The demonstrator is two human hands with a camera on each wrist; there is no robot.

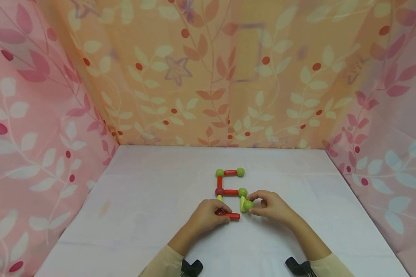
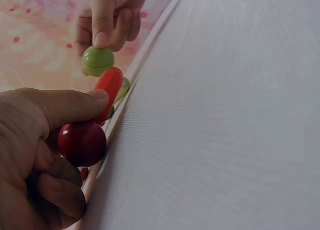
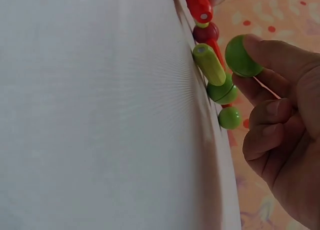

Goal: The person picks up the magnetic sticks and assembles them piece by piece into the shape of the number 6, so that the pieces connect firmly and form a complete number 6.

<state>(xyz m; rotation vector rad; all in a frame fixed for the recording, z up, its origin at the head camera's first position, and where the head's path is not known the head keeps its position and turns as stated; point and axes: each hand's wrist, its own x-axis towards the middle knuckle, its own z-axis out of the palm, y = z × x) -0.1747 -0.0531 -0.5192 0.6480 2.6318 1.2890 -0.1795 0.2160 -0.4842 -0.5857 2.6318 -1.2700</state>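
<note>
A flat shape of coloured balls and rods lies on the white table, built from red rods, green balls and a dark red ball. At its lower left, my left hand grips a second dark red ball with a red rod sticking out to the right. A green ball is pinched between thumb and fingers of my right hand. That ball is beside a yellow-green rod hanging down from the shape; the right wrist view shows a gap between them.
White cloth covers the table. Floral curtains stand behind it and along both sides. Dark wrist-worn devices show at both sleeves near the front edge.
</note>
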